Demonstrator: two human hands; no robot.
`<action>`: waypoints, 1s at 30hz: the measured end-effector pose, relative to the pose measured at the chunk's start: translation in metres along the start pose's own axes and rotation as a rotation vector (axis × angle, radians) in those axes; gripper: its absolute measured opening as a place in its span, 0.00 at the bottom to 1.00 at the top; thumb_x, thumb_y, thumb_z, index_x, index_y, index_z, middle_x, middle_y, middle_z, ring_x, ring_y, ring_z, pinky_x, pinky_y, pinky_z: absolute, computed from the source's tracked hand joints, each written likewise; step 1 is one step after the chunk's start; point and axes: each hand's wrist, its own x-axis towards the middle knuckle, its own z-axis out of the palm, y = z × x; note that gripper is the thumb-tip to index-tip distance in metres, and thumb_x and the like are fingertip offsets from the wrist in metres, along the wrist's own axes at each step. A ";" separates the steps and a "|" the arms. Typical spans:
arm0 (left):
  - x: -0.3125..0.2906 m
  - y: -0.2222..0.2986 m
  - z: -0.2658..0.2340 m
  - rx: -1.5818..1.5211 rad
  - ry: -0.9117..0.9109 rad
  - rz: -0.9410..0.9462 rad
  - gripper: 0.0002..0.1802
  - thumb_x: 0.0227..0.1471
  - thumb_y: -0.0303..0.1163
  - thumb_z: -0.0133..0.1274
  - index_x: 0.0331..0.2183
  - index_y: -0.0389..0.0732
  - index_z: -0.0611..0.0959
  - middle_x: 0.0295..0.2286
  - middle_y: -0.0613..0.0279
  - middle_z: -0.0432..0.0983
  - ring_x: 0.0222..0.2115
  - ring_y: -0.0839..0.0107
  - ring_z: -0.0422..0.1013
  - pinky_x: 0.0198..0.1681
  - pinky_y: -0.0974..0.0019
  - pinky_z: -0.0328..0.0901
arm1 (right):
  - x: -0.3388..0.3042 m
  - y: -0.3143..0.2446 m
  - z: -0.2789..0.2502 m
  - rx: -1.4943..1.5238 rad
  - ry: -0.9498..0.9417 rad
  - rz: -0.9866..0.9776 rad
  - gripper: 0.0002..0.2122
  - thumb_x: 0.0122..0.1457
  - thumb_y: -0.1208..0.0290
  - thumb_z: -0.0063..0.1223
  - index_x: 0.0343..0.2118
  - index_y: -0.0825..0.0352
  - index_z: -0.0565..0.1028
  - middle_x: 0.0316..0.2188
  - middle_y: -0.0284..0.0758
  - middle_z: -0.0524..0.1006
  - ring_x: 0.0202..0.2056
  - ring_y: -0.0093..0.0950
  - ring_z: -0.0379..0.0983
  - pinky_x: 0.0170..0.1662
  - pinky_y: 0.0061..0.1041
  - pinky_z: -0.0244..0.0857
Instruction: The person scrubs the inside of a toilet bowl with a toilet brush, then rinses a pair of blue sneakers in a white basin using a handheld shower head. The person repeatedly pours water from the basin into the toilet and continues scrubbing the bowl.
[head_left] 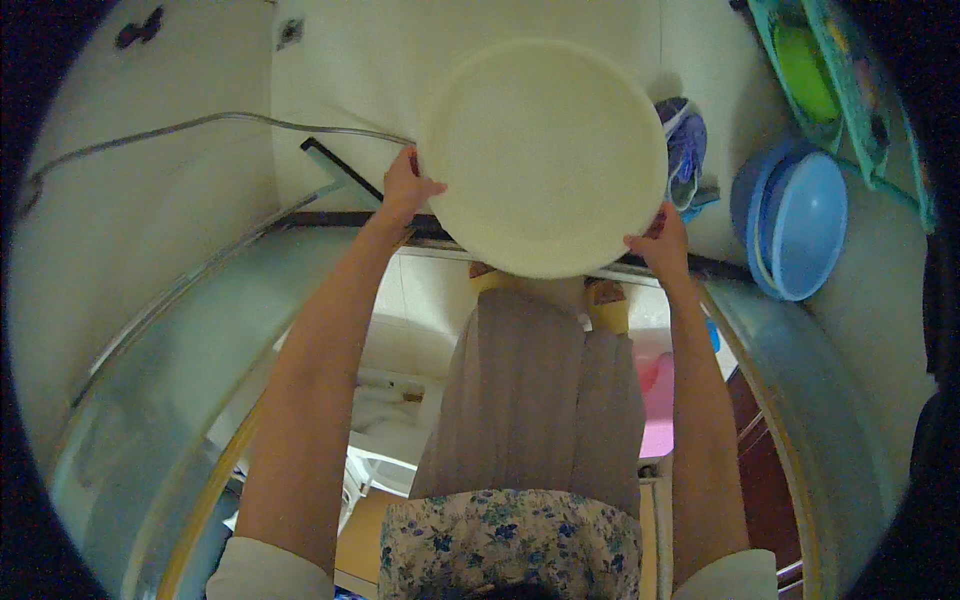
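Observation:
A large round cream-coloured basin [545, 150] is held out in front of me, its broad face toward me. My left hand [411, 188] grips its left rim, with the thumb on the near side and the fingers behind. Lower on the opposite side, my right hand [662, 243] clasps the rim in the same way. No contents show in the basin. It hides part of the floor and wall behind it.
A squeegee [345, 170] and a grey hose [230, 116] lie left of the basin. To the right are a purple-blue shoe [686, 150], stacked blue basins [806, 228] and a hanging green rack [840, 75]. Curved glass panels [180, 350] flank me; a pink object [656, 410] is behind my right forearm.

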 end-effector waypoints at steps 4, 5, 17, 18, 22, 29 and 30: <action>-0.049 -0.013 -0.023 -0.180 0.010 -0.057 0.29 0.23 0.21 0.63 0.34 0.37 0.70 0.30 0.60 0.72 0.31 0.68 0.67 0.37 0.67 0.63 | -0.034 -0.045 -0.007 -0.169 -0.059 0.030 0.25 0.30 0.81 0.61 0.36 0.70 0.64 0.31 0.39 0.73 0.32 0.30 0.72 0.37 0.26 0.67; -0.062 -0.016 -0.030 -0.245 0.016 -0.072 0.29 0.23 0.21 0.63 0.34 0.37 0.70 0.30 0.61 0.71 0.31 0.68 0.67 0.37 0.67 0.63 | -0.041 -0.056 -0.003 -0.171 -0.066 0.031 0.25 0.30 0.81 0.61 0.37 0.69 0.64 0.31 0.39 0.73 0.32 0.30 0.72 0.37 0.26 0.67; -0.295 -0.106 -0.072 -0.467 0.363 -0.408 0.27 0.22 0.25 0.64 0.32 0.38 0.72 0.28 0.60 0.73 0.30 0.70 0.69 0.35 0.67 0.65 | -0.149 -0.190 0.065 -0.464 -0.474 -0.122 0.25 0.28 0.85 0.59 0.36 0.70 0.66 0.30 0.37 0.73 0.32 0.28 0.71 0.37 0.26 0.66; -0.317 -0.111 -0.072 -0.425 0.401 -0.412 0.27 0.22 0.25 0.64 0.33 0.37 0.72 0.28 0.60 0.73 0.30 0.70 0.69 0.35 0.67 0.65 | -0.160 -0.188 0.067 -0.476 -0.487 -0.160 0.25 0.28 0.85 0.59 0.36 0.69 0.66 0.30 0.37 0.73 0.32 0.28 0.71 0.36 0.26 0.66; -0.406 -0.164 -0.037 -0.548 0.587 -0.422 0.27 0.22 0.25 0.63 0.33 0.37 0.72 0.27 0.60 0.72 0.29 0.70 0.68 0.36 0.68 0.64 | -0.199 -0.168 0.083 -0.496 -0.622 -0.288 0.24 0.28 0.82 0.61 0.34 0.68 0.68 0.27 0.35 0.73 0.29 0.26 0.70 0.33 0.25 0.65; -0.507 -0.201 -0.010 -0.674 0.799 -0.518 0.26 0.23 0.25 0.62 0.31 0.36 0.71 0.25 0.64 0.71 0.26 0.73 0.66 0.33 0.70 0.63 | -0.239 -0.158 0.148 -0.664 -0.822 -0.444 0.21 0.27 0.80 0.62 0.30 0.67 0.68 0.23 0.33 0.73 0.25 0.24 0.70 0.29 0.23 0.66; -0.518 -0.211 -0.005 -0.729 0.832 -0.536 0.26 0.23 0.25 0.62 0.31 0.36 0.71 0.25 0.64 0.71 0.26 0.73 0.66 0.33 0.70 0.64 | -0.244 -0.156 0.163 -0.653 -0.861 -0.445 0.21 0.28 0.80 0.62 0.30 0.67 0.67 0.23 0.33 0.73 0.25 0.24 0.70 0.30 0.23 0.66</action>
